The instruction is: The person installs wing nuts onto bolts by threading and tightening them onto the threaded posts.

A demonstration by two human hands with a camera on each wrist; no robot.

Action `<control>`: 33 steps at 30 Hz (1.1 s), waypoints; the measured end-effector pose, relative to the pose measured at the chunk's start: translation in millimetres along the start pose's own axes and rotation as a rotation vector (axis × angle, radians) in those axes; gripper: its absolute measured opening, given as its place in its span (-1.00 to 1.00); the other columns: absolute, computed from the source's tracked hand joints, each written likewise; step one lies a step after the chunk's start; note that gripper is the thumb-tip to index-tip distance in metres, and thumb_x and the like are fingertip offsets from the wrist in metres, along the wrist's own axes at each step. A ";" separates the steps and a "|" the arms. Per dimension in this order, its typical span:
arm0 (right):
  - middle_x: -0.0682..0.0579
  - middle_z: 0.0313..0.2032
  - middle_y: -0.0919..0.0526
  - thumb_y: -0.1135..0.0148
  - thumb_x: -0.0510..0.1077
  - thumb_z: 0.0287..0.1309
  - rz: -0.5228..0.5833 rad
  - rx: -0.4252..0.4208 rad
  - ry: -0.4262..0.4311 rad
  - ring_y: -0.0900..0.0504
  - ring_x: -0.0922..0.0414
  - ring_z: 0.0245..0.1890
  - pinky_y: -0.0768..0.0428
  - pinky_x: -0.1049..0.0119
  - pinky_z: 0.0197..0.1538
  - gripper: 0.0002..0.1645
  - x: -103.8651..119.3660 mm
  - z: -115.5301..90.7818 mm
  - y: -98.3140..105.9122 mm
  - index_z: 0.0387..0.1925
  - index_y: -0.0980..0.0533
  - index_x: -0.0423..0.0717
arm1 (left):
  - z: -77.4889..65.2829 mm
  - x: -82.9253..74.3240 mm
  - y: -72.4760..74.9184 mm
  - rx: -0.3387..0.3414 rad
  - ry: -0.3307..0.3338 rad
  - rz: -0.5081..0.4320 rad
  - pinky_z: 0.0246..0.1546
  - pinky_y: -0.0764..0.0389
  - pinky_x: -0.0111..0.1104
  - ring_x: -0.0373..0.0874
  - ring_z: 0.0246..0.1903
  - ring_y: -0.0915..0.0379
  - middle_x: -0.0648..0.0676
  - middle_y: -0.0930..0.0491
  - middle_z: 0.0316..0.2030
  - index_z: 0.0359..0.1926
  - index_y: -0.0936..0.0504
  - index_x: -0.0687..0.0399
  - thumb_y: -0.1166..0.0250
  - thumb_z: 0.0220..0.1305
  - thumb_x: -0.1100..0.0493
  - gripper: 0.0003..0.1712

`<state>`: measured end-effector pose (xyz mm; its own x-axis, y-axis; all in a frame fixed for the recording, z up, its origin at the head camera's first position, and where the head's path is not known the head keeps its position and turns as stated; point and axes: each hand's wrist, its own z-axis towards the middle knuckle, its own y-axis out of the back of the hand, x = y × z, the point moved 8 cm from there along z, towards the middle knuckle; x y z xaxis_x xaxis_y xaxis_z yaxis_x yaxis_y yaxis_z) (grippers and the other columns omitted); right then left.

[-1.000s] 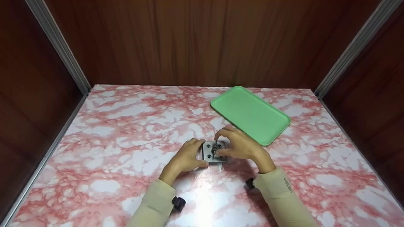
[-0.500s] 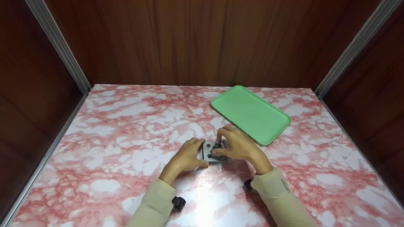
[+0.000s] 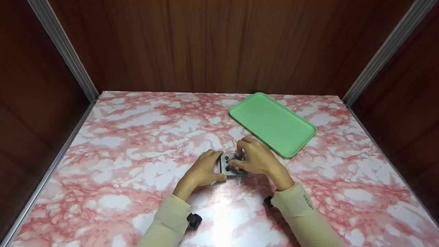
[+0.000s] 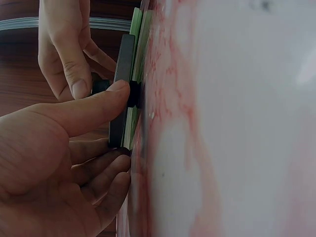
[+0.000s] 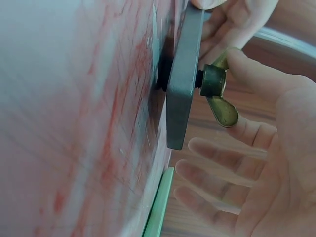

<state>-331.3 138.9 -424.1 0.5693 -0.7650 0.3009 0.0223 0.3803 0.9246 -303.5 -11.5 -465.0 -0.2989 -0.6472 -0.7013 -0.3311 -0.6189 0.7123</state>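
A grey metal plate (image 3: 232, 173) with several holes stands flat, raised slightly above the table. Its left side is held by my left hand (image 3: 203, 169), thumb on the near corner and fingers at the far one. From the plate's middle rises a black threaded bolt (image 5: 199, 79), which carries a brass-coloured wing nut (image 5: 215, 81). My right hand (image 3: 257, 158) pinches the wing nut, the thumb against one wing and the index finger at the other. The remaining right fingers are loosely spread. Beneath the plate a dark part (image 5: 164, 74) of the bolt shows; the hand covers most of the nut from above.
A green tray (image 3: 274, 127) lies behind and right of the plate on the red-and-white marbled table (image 3: 137, 137). Brown wood-look panels (image 3: 219, 48) close off the back and both sides. Something small and clear (image 3: 239, 181) pokes out at the plate's near edge.
My right thumb has moved left while the index finger has shifted right, and the wing nut has turned clockwise as seen from above. The left hand and plate stay in place.
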 end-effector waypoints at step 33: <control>0.02 0.05 -0.70 -0.40 -0.10 0.39 0.199 0.102 0.115 -0.64 -0.03 0.17 -0.58 -0.07 0.26 -0.78 -4.9 -0.6 13.5 -0.01 -0.72 -0.07 | 0.1 0.5 0.3 -0.025 -0.013 0.004 0.47 -0.31 -0.01 0.14 0.43 -0.29 0.20 -0.43 0.40 0.57 -0.33 0.27 -0.60 0.21 0.12 0.00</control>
<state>-333.3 148.1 -413.2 0.6438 -0.6144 0.4561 -0.1794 0.4582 0.8705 -303.9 -11.9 -465.1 -0.3117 -0.6440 -0.6987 -0.3075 -0.6274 0.7154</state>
